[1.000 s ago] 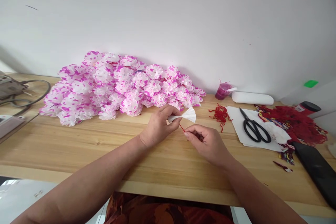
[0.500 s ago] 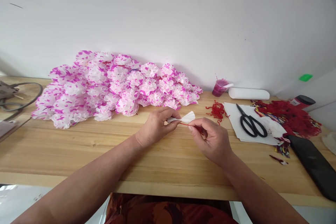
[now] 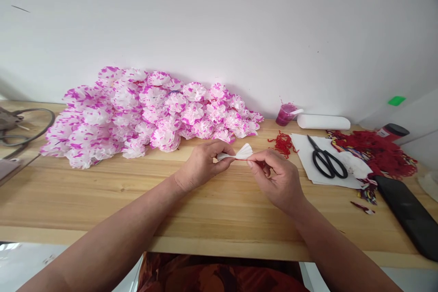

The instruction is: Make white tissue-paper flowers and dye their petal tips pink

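My left hand [image 3: 206, 163] pinches the middle of a pleated white paper [image 3: 244, 151], whose right end fans out past the fingertips. To the right of it, my right hand [image 3: 276, 175] is closed, thumb against forefinger, on a thin red yarn [image 3: 241, 159] that runs across to the left fingertips. Both hands are just above the wooden table. Behind them lies a large heap of white paper flowers [image 3: 164, 114] with pink-purple edges. A small tangle of red yarn pieces [image 3: 284, 144] rests beyond my right hand.
Black-handled scissors [image 3: 326, 159] lie on white paper sheets [image 3: 308, 169]. Around them are a cup of purple liquid [image 3: 284, 115], a white roll [image 3: 323, 122], a red yarn pile [image 3: 386, 153] and a black phone-like object [image 3: 407, 214]. A cable [image 3: 48, 114] curls at the far left.
The red yarn now looks straighter between my hands, and my right hand has shifted slightly. The left hand keeps its pinch on the pleated paper.
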Demonstrator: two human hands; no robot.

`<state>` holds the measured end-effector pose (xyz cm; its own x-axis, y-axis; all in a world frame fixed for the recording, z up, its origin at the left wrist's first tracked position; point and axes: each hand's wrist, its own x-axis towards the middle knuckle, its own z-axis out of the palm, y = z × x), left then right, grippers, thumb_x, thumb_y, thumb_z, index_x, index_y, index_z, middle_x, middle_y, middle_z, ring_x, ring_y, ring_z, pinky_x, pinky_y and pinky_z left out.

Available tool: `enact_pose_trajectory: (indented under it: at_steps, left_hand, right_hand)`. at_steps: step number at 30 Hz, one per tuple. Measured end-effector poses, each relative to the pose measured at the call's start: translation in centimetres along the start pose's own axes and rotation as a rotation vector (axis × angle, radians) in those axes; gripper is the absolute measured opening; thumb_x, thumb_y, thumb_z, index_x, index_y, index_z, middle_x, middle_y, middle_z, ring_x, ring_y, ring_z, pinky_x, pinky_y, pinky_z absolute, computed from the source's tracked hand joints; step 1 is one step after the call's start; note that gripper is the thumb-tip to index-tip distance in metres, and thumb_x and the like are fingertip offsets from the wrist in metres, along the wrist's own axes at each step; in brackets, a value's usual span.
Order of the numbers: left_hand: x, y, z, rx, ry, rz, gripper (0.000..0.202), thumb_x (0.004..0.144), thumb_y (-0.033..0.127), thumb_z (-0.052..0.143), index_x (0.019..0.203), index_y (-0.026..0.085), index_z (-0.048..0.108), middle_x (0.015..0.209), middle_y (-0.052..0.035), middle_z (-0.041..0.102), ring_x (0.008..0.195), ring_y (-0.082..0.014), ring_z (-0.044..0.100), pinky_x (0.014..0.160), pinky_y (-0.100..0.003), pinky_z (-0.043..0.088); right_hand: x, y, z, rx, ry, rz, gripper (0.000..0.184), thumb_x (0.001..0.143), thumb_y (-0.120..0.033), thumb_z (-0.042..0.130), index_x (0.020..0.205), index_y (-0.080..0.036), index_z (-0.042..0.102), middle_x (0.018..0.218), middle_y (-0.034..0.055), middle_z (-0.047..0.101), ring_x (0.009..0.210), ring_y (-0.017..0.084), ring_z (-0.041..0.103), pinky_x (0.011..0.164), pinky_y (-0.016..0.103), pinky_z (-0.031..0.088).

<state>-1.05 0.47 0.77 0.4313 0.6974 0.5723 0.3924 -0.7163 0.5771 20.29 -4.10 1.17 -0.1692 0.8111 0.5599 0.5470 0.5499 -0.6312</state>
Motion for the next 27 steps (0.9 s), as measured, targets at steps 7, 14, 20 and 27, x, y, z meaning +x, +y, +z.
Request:
enact_pose_trajectory:
  at_steps: [7, 14, 20, 27]
  left_hand:
    - [0.0, -0.05, 0.11, 0.027, 0.041, 0.034, 0.005, 0.085, 0.013, 0.068, 0.089, 0.016, 0.066, 0.08, -0.0003, 0.069, 0.068, -0.009, 0.059, 0.063, -0.019, 0.046]
    - [-0.09, -0.27, 0.15, 0.013, 0.025, 0.06, 0.005, 0.086, 0.015, 0.068, 0.091, 0.016, 0.066, 0.083, -0.0013, 0.069, 0.07, -0.0096, 0.061, 0.063, -0.019, 0.048]
    - [-0.08, -0.22, 0.05, 0.013, 0.013, 0.063, 0.006, 0.086, 0.014, 0.066, 0.092, 0.016, 0.066, 0.084, -0.0017, 0.069, 0.071, -0.0098, 0.061, 0.064, -0.019, 0.048]
    - [-0.1, -0.22, -0.02, 0.036, -0.022, 0.03, 0.01, 0.083, 0.01, 0.064, 0.09, 0.017, 0.065, 0.084, -0.0018, 0.069, 0.074, -0.0117, 0.063, 0.069, -0.022, 0.05]
  right_hand:
    - [0.2, 0.47, 0.25, 0.373, -0.125, 0.264, 0.008, 0.09, -0.028, 0.066, 0.086, -0.022, 0.069, 0.084, 0.0028, 0.067, 0.077, 0.015, 0.061, 0.064, 0.027, 0.048]
    - [0.47, 0.37, 0.31, 0.47, -0.127, 0.358, 0.012, 0.087, -0.03, 0.069, 0.082, -0.02, 0.07, 0.075, 0.0016, 0.069, 0.071, 0.014, 0.063, 0.067, 0.027, 0.052]
    - [0.53, 0.39, 0.24, 0.459, -0.124, 0.356, 0.014, 0.087, -0.032, 0.069, 0.081, -0.019, 0.069, 0.074, 0.0022, 0.069, 0.071, 0.015, 0.064, 0.067, 0.027, 0.053]
    - [0.14, 0.49, 0.02, 0.259, -0.102, 0.246, 0.01, 0.091, -0.029, 0.064, 0.087, -0.02, 0.068, 0.071, -0.0004, 0.062, 0.062, 0.012, 0.053, 0.056, 0.026, 0.043]
